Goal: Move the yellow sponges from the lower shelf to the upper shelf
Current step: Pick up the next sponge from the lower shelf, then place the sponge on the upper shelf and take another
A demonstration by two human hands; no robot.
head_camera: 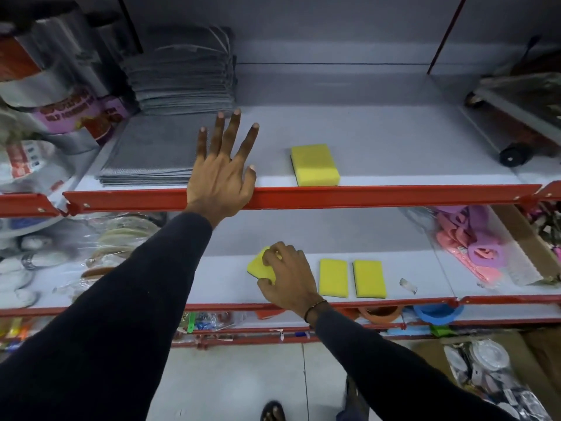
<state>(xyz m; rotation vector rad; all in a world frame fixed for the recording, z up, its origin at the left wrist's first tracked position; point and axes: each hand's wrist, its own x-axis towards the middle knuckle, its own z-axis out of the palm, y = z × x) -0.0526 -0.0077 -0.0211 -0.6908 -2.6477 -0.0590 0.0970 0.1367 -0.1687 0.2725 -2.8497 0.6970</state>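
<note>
One yellow sponge (315, 165) lies flat near the front of the upper shelf (394, 194). My left hand (223, 174) rests on that shelf's red front rail, fingers spread, holding nothing. On the lower shelf (425, 281) my right hand (287, 276) is closed on a tilted yellow sponge (256, 264), its left corner showing past my fingers. Two more yellow sponges (333, 278) (369, 278) lie side by side just right of that hand.
Grey mats (158, 156) are stacked left of my left hand on the upper shelf, with foil packets (54, 95) further left. A wheeled item (516, 135) sits at upper right. Pink and purple packaged goods (473, 250) fill the lower shelf's right end. A scrap (408, 285) lies nearby.
</note>
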